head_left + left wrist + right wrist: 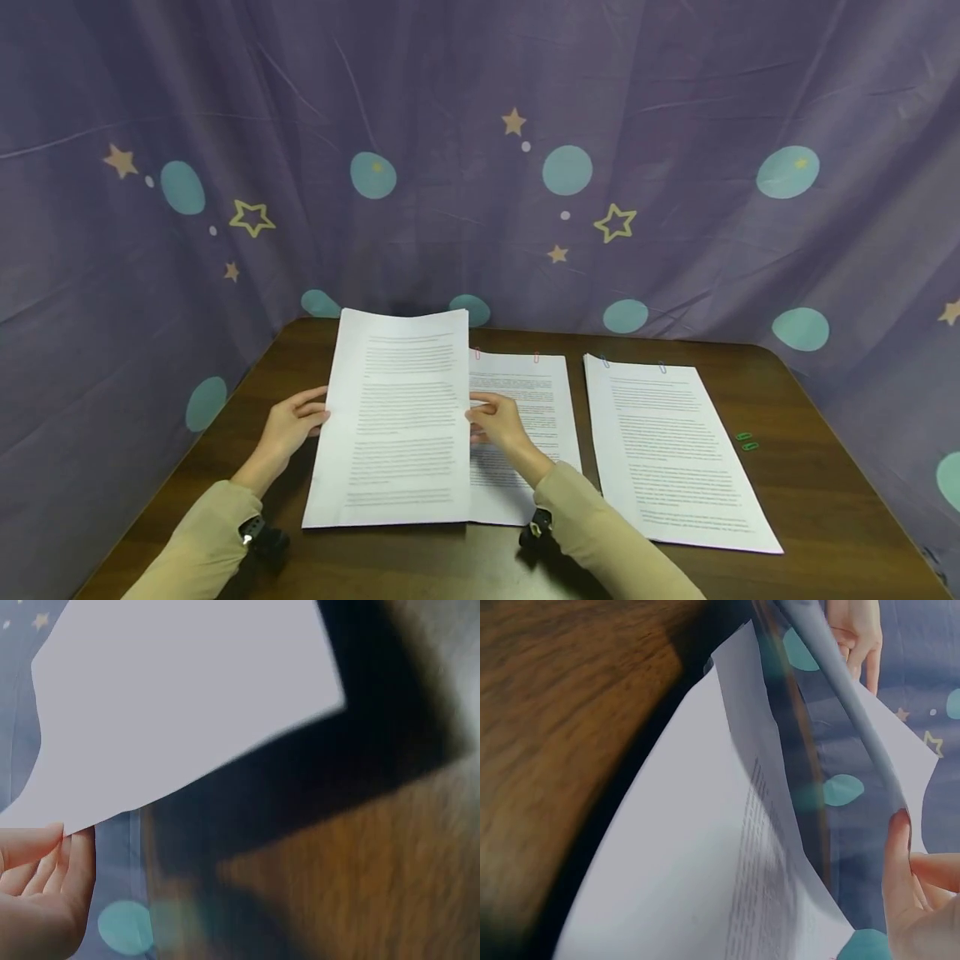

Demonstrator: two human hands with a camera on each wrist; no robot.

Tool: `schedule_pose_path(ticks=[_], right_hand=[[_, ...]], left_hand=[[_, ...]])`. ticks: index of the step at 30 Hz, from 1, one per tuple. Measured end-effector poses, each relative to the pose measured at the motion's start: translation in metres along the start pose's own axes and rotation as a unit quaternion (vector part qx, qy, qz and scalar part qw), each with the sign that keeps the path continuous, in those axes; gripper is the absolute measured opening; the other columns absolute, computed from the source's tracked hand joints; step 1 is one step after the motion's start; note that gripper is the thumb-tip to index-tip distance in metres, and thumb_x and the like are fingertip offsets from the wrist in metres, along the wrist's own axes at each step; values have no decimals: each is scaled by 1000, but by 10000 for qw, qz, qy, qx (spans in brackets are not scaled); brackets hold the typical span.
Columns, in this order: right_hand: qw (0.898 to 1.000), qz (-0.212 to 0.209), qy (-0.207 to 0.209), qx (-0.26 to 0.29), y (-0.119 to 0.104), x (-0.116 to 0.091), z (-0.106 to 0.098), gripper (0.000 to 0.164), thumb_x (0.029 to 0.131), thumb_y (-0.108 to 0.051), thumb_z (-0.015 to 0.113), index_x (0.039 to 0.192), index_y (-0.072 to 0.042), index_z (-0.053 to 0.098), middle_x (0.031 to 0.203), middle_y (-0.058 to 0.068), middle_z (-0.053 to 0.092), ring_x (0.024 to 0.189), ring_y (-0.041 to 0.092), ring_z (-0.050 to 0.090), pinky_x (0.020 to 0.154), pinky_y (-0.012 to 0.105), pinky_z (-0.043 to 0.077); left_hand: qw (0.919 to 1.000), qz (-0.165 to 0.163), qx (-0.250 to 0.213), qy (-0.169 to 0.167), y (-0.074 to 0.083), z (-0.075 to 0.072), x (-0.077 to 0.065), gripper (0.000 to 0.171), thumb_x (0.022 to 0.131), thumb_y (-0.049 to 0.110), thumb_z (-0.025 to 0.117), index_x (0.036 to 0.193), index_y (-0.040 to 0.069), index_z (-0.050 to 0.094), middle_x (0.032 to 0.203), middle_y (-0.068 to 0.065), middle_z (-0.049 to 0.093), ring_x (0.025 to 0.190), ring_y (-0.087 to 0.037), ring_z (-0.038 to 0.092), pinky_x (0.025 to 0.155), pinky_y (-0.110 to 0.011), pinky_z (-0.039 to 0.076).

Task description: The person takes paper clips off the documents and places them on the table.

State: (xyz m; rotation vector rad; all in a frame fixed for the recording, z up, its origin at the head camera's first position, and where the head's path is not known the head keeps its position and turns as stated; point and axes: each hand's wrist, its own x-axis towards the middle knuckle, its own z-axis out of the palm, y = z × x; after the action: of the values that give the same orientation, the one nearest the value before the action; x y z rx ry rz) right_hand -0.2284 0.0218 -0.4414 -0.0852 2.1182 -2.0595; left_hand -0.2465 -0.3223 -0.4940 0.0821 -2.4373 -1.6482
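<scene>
Both hands lift a stack of printed paper (405, 417) above the left part of the table, its text facing me. My left hand (295, 425) pinches its left edge between thumb and fingers; the left wrist view shows that pinch at the sheet's border (187, 697). On the opposite edge, my right hand (497, 423) pinches in the same way, thumb in front. Partly hidden behind the raised stack lies a second paper stack (521, 417) with two pink paper clips (536, 357) on its top edge. The right wrist view looks across this lower stack (690, 847).
Further right lies another printed stack (675, 450) with two blue paper clips (662, 367) on top. Beside it are two green paper clips (746, 442) on the brown wooden table (825, 500). A purple patterned curtain (450, 125) hangs behind the table.
</scene>
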Motion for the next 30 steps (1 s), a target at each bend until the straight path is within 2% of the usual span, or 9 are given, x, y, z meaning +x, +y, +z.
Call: schedule_pose_path(ticks=[6, 8, 11, 15, 18, 20, 23, 30], right_hand=[[9998, 180, 84, 37, 1, 7, 13, 36, 81, 3, 56, 117, 5, 52, 90, 19, 63, 59, 12, 59, 61, 35, 53], [9997, 235, 77, 32, 1, 9, 18, 37, 81, 3, 56, 117, 5, 52, 89, 18, 63, 58, 11, 58, 61, 33, 53], [9996, 272, 33, 72, 2, 13, 26, 37, 81, 5, 55, 118, 5, 52, 88, 18, 63, 57, 11, 58, 61, 33, 53], [9996, 230, -60, 149, 5, 17, 36, 37, 81, 6, 54, 118, 6, 51, 88, 18, 62, 58, 13, 58, 61, 33, 53], [9995, 209, -104, 209, 7, 20, 43, 38, 81, 8, 53, 119, 7, 50, 87, 19, 62, 58, 14, 58, 61, 35, 53], [9994, 240, -126, 215, 8, 22, 47, 39, 80, 9, 52, 119, 8, 49, 85, 18, 62, 56, 14, 57, 61, 36, 53], [9992, 306, -127, 222, 11, 25, 51, 39, 79, 11, 52, 119, 8, 50, 79, 18, 62, 52, 13, 56, 58, 35, 53], [9986, 380, -115, 340, 20, 28, 61, 39, 78, 15, 50, 117, 9, 51, 73, 17, 62, 47, 13, 55, 53, 34, 53]], left_hand=[[9986, -239, -363, -308, 2, -14, 7, 54, 76, 12, 68, 125, 1, 47, 81, 10, 65, 70, -4, 60, 58, -24, 51], [9977, -245, -412, -469, 7, -19, 6, 54, 77, 13, 68, 125, 1, 47, 81, 11, 64, 70, -5, 60, 59, -23, 51], [9963, -480, -459, -545, 17, -25, 3, 53, 77, 11, 66, 125, 2, 47, 79, 13, 64, 69, -4, 60, 59, -22, 50], [9954, -716, -129, -623, 30, -33, 1, 53, 80, 8, 63, 128, -2, 42, 82, 11, 63, 70, -3, 58, 61, -23, 50], [9946, -758, 216, -673, 34, -37, 0, 53, 83, 7, 59, 129, -5, 38, 85, 9, 62, 71, -4, 58, 62, -25, 49], [9934, -948, 261, -594, 34, -39, 1, 52, 83, 8, 60, 130, -2, 39, 85, 8, 63, 70, -5, 58, 62, -25, 49], [9909, -1086, 425, -679, 31, -41, 3, 52, 84, 11, 58, 131, -1, 38, 90, 5, 63, 73, -6, 58, 63, -25, 49], [9857, -1224, 602, -985, 24, -47, 5, 52, 87, 11, 54, 134, -1, 34, 104, -11, 60, 77, -8, 57, 66, -26, 49]])
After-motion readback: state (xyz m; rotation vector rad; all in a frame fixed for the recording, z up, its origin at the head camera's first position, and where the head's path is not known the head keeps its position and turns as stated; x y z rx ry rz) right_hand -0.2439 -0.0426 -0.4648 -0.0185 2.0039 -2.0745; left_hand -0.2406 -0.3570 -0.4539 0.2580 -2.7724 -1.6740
